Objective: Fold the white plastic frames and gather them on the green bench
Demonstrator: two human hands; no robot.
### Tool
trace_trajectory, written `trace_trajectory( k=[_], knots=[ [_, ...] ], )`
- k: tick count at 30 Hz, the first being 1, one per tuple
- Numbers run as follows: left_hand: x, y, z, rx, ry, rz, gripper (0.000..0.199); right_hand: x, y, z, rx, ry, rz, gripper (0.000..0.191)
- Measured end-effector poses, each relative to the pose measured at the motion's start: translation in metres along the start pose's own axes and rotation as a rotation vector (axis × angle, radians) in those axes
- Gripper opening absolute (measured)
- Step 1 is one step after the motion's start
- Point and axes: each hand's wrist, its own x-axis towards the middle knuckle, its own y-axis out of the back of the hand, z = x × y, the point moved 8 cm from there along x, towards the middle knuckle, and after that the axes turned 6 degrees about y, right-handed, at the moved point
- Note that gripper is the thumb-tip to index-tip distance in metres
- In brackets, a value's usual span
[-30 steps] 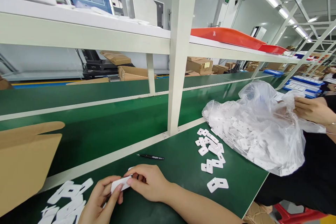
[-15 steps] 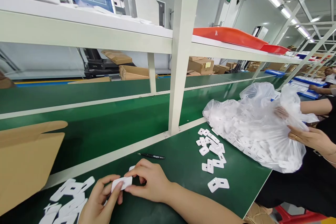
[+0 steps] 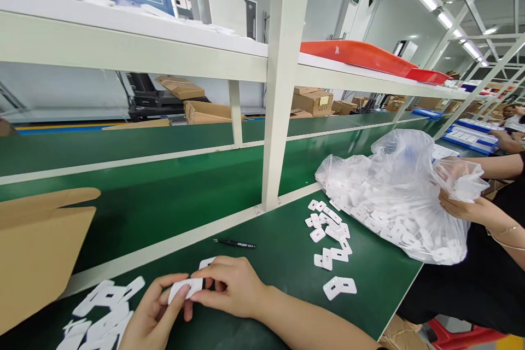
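Observation:
Near the bottom centre, a small white plastic plate is held between both hands. My left hand pinches its left part, thumb on top. My right hand grips its right end with thumb and fingers. Another white piece lies just behind my right fingers, partly hidden. A pile of white plates sits to the left of my left hand. Black tweezers lie on the green table beyond my right hand. Loose white plates with dark slots are scattered to the right.
A large clear bag of white parts lies at the right, gripped by another person's hands. A white post rises from the table's back rail. Brown cardboard stands at the left. Red trays rest on the upper shelf.
My hands and the held plate have shifted slightly left, and more of the piece behind my right fingers shows. The other person's hands and the gathered bag top have moved.

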Motion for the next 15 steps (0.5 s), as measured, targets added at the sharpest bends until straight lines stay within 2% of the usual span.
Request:
trace_trajectory(
  k=[6, 11, 15],
  knots=[
    [-0.006, -0.007, 0.018, -0.029, -0.016, -0.009, 0.058, 0.001, 0.005, -0.001, 0.028, 0.008, 0.033, 0.048],
    [-0.007, -0.007, 0.016, -0.029, -0.018, -0.020, 0.057, 0.002, 0.008, -0.007, 0.050, 0.035, 0.043, 0.045],
    [-0.008, -0.006, 0.017, -0.050, -0.022, -0.005, 0.056, 0.002, 0.006, -0.007, 0.053, -0.016, -0.003, 0.037]
  ],
)
